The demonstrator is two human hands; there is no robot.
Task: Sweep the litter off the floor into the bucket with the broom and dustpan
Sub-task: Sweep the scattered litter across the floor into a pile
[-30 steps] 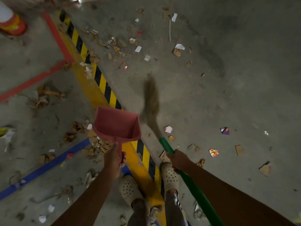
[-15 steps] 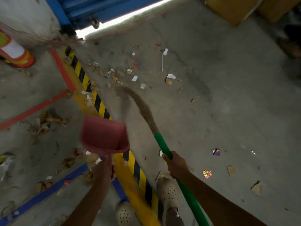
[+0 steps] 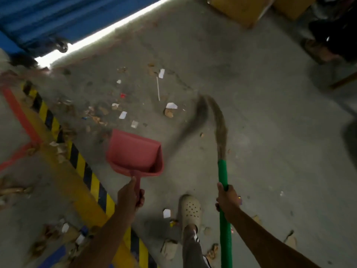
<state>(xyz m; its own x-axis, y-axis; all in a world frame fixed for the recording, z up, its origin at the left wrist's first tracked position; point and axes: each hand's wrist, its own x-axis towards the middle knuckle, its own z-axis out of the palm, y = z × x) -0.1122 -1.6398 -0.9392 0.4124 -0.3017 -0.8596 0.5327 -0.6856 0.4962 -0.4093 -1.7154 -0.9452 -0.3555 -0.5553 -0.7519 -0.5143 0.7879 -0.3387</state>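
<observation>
Gripping the green handle of the broom [image 3: 222, 144], the right hand [image 3: 228, 200] holds it upright-ish with the blurred brown bristles reaching forward over the grey floor [image 3: 270, 151]. The left hand [image 3: 130, 196] clenches the stem of the pink dustpan [image 3: 135, 153], which seems to hang above the floor, mouth pointing ahead. Litter [image 3: 171, 109] of paper scraps and cardboard bits lies scattered beyond the pan, near a yellow-and-black striped line [image 3: 85, 169]. One pale perforated shoe [image 3: 190, 209] stands between the arms.
</observation>
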